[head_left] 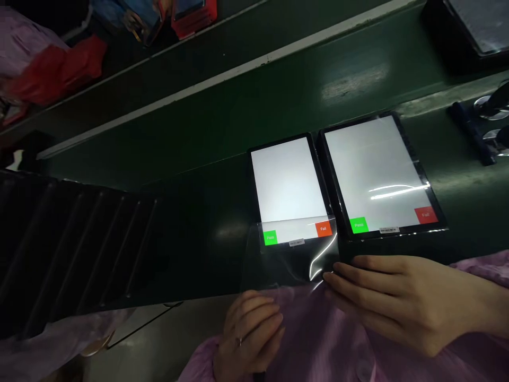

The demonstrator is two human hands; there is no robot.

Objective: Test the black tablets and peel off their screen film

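Note:
Two tablets with lit white screens lie side by side on a dark green bench. The left tablet [289,178] shows a green Pass box and a red Fail box, and so does the right tablet [369,170]. A clear plastic film [290,268] overlaps the lower end of the left tablet and hangs toward me. My left hand [250,334], with a ring on one finger, is curled closed on the film's near edge. At the film's right corner, my right hand [393,297] pinches it between fingertips and a thumb that is mostly hidden.
A black ribbed tray [71,249] fills the left side. At the right lie a dark bar-shaped object [471,132] and round metal-rimmed items [493,106]. A black box [473,32] stands at the upper right. Red material [59,69] and a person's sleeve [24,37] appear upper left.

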